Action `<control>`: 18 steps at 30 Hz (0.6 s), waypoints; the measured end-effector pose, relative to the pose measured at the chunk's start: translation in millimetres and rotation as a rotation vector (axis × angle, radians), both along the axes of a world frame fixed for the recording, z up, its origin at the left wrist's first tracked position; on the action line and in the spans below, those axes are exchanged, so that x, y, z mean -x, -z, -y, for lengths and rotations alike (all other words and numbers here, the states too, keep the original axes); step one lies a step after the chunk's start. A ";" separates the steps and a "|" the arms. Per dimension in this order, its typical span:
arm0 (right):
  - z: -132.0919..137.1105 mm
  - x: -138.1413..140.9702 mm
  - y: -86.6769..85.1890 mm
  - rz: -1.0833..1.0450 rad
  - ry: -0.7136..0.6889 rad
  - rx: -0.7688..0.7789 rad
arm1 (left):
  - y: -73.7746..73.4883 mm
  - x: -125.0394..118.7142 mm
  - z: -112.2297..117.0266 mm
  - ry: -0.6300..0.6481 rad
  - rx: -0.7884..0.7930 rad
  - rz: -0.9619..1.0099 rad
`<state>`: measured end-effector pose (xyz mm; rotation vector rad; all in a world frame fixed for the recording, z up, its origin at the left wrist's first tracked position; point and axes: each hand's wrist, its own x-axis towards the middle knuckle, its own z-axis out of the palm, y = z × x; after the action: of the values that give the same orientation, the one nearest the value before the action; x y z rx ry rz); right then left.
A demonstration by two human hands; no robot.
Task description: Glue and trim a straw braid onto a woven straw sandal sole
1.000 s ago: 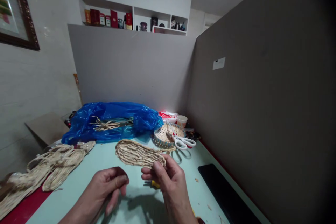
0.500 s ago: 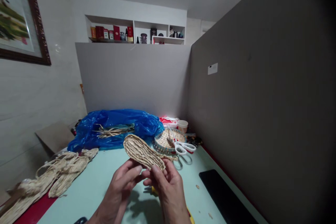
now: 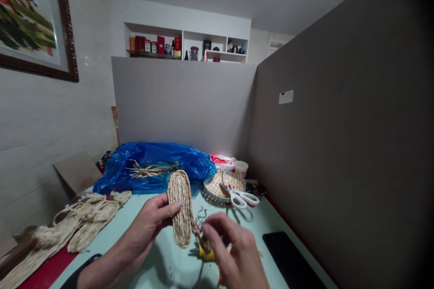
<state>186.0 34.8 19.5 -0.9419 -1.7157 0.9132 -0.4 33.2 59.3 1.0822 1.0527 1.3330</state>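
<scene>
My left hand (image 3: 152,221) grips a woven straw sole (image 3: 180,205) by its left edge and holds it upright above the pale green table (image 3: 142,253). A loose straw strand trails from the sole's lower end toward my right hand (image 3: 233,253), whose fingers are curled and blurred by motion. A small yellow object (image 3: 205,253) shows just under my right fingers; whether they hold it or the strand is unclear.
A blue plastic bag (image 3: 152,165) with straw lies at the back. A small woven basket (image 3: 219,186) and white scissors (image 3: 242,198) sit to the right, a paper cup (image 3: 241,168) behind. Finished straw sandals (image 3: 81,221) lie left. A black phone (image 3: 291,257) lies right. Grey partitions enclose the table.
The sole has turned from lying sideways to standing upright. It has passed from my right hand into my left. My right hand has dropped lower and to the right.
</scene>
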 end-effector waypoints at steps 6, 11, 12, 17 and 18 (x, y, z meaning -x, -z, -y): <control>-22.9 -4.9 -3.9 0.048 -0.071 0.065 | 17.2 -13.0 -5.5 0.074 -0.001 -0.036; -17.5 5.8 12.2 -0.005 -0.087 0.118 | 37.3 -12.7 -8.9 0.062 0.013 -0.051; -16.7 7.2 15.2 -0.017 -0.082 0.128 | 40.0 -12.3 -8.5 0.055 0.020 -0.055; -14.8 11.0 27.3 -0.051 -0.041 0.160 | 45.9 -15.2 -5.2 0.019 0.060 -0.078; -14.3 11.7 28.2 -0.057 -0.035 0.166 | 46.1 -16.6 -5.0 0.012 0.061 -0.078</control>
<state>174.3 49.1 -8.7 -0.9865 -1.6320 1.1087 16.2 38.1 13.1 1.1006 1.1363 1.2495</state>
